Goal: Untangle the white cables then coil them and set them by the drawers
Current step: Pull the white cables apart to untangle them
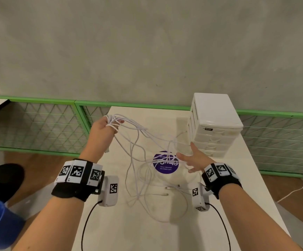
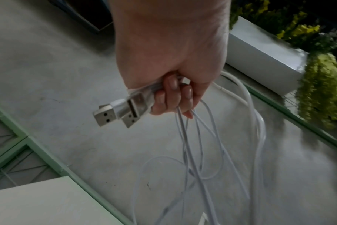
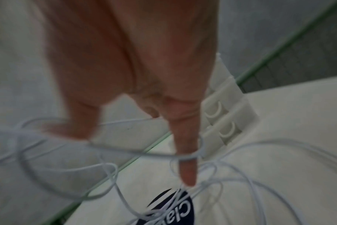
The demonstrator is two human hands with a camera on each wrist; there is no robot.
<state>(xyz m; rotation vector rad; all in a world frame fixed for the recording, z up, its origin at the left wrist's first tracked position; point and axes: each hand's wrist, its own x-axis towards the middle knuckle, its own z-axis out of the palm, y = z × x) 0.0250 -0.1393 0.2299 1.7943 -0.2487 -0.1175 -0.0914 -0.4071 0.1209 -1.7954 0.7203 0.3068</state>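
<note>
In the head view, the left hand is gripping a bunch of the white cables up at about 10 o'clock from the knot of loops, and the strands are running down and away toward 4 o'clock, sagging onto the white table over a purple sticker; the right hand is hovering at 3 o'clock of that knot with fingers spread straight, strands crossing them, and the drawers are standing just beyond it at 1 o'clock. In the left wrist view, the left fingers are curling tight round the cable ends, 2 USB plugs poking out at 8 o'clock while the cords are hanging toward 6 o'clock. In the right wrist view, blurred, 1 straight finger is hooking through a loop, gripping nothing. Judging by this, the right hand is nearer the tangle, so the pull will likely go along the strands' long axis, away from the left fist
</note>
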